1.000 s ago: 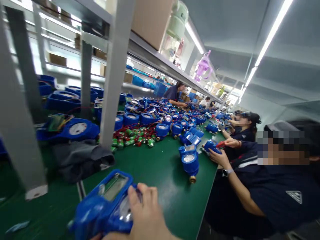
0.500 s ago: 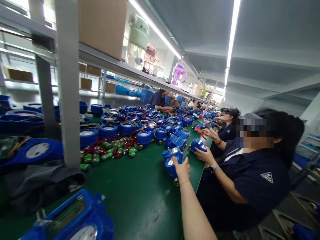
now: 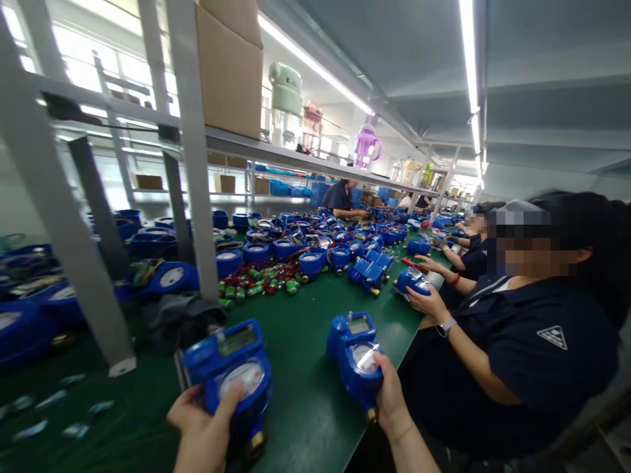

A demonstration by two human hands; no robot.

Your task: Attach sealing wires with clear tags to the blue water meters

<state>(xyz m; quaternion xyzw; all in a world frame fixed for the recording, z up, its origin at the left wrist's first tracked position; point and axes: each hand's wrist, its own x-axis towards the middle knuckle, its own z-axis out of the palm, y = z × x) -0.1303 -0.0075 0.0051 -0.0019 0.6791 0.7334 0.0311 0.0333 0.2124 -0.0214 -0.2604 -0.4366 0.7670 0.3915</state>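
My left hand (image 3: 204, 430) grips a blue water meter (image 3: 231, 368) with a white dial and a small screen, thumb lying on the dial glass. My right hand (image 3: 389, 394) is closed on the near end of a second blue water meter (image 3: 355, 351), which rests on the green bench mat (image 3: 305, 420) by the right edge. Both meters have brass fittings at their near ends.
Many blue meters (image 3: 315, 253) and green-and-red batteries with wires (image 3: 256, 286) crowd the bench farther back. Grey shelf posts (image 3: 194, 171) stand at left, a dark cloth (image 3: 180, 318) at one base. A seated co-worker (image 3: 517, 341) at right holds a meter (image 3: 411, 281); others sit beyond.
My right hand reached out to the far meter and has drawn it back toward me. My left hand's meter has come up into view. The camera has swung left.
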